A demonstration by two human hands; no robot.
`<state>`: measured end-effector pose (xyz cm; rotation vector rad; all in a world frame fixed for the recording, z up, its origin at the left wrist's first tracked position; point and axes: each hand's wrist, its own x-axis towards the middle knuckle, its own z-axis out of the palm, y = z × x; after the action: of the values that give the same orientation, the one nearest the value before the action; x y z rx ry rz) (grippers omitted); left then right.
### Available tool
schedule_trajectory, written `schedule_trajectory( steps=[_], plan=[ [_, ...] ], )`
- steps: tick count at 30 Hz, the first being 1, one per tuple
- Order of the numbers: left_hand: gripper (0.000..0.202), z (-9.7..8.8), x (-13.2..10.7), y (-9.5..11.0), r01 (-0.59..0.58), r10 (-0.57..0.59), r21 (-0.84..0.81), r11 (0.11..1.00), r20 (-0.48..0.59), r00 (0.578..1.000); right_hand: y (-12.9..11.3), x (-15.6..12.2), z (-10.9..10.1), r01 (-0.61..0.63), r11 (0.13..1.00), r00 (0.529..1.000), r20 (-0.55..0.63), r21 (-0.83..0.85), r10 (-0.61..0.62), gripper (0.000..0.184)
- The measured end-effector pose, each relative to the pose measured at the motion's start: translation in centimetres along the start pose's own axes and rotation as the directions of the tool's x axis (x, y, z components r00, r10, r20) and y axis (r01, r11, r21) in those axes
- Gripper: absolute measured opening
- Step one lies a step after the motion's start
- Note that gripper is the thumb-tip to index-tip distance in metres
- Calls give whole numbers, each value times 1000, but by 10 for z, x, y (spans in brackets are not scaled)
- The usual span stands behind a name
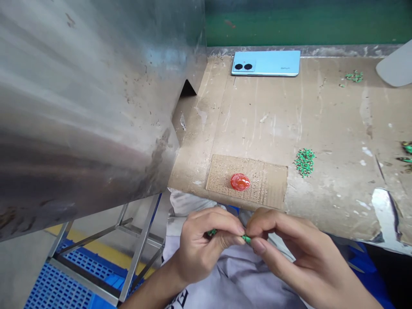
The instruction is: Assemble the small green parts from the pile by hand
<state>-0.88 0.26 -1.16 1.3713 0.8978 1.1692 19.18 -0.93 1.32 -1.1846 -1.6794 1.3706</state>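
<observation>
In front of my lap, below the table edge, both my hands meet fingertip to fingertip. A small green piece (246, 239) shows between them. My left hand (206, 240) pinches one end of it with thumb and fingertips, and more green bits (211, 232) show inside its curled fingers. The other end is pinched by the thumb and forefinger of my right hand (289, 244). Fingertips hide most of the piece, so its exact kind cannot be made out. Just beyond the hands, a glossy red oval lump (240, 182) sits on a cardboard piece (273, 184) dotted with small marks.
A pile of tiny green pieces (304, 163) lies right of the cardboard, with a smaller green pile (354, 76) farther back. A light-blue phone (267, 63) rests at the table's back. A large metal panel (96, 94) stands close on the left, above a metal-framed stool (138, 249).
</observation>
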Motion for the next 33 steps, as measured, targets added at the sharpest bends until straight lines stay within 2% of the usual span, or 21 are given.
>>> schedule_trajectory(
  steps=[11, 15, 20, 25, 31, 33],
  plan=[
    [11, 1, -5, -3, -40, 39, 12, 999, 21, 999, -2, 0, 3, -12, 999, 1000, 22, 44, 11, 4],
    [9, 1, -2, 4, 18, -17, 68, 998, -5, 1000, 7, -6, 0, 117, 993, 993, -35, 5, -117, 22],
    [9, 1, -2, 12, 144, -149, 174, 974, 20, 989, 15, -8, -3, 285, 942, 951, -74, -178, -301, 31],
    [10, 4, -2, 15, 182, -189, 252, 950, 5, 982, 19, -5, -3, 350, 903, 925, -60, -251, -375, 29],
    [12, 7, -2, 9, 86, -82, 288, 954, -26, 996, 14, 1, 6, 364, 896, 916, -74, -256, -394, 30],
    [15, 8, -4, 6, 150, -148, 215, 965, -27, 989, 16, -1, 6, 369, 892, 910, -93, -261, -404, 33]
  ],
)
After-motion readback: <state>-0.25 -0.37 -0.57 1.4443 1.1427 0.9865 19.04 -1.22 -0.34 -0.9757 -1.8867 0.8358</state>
